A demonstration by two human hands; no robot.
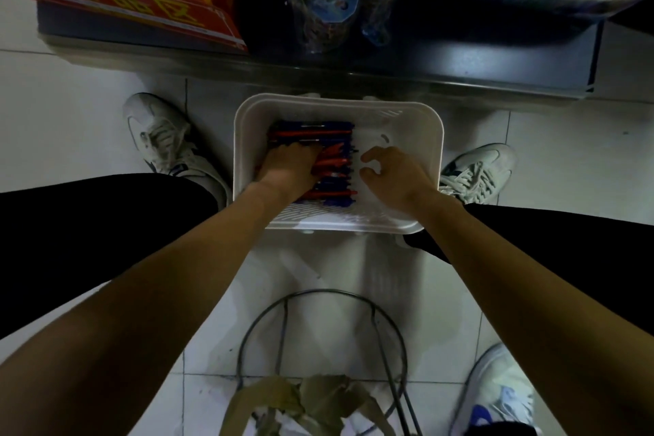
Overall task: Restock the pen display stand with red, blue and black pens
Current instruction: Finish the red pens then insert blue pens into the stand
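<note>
From the head view, a white basket (430,138) sits on the tiled floor (81,124) between the person's shoes, and the pens (313,133), a flat pile of red and blue with perhaps dark ones among them, fill its nine o'clock half. The left hand (288,166) lies palm-down on the pile with its fingers (311,152) curled into the pens, apparently gathering a bunch, though how many are gripped cannot be told. The right hand (394,172) hovers at three o'clock of the pile, its fingers loosely curved and apart, holding nothing. To do this step well, I judge the right hand should steady the pen tips so one colour lifts out aligned, without scattering the rest. The display stand itself is hard to identify: the dark shelf (460,60) at twelve o'clock is dim and blurred, and the black pens are indistinguishable from blue in this light.
</note>
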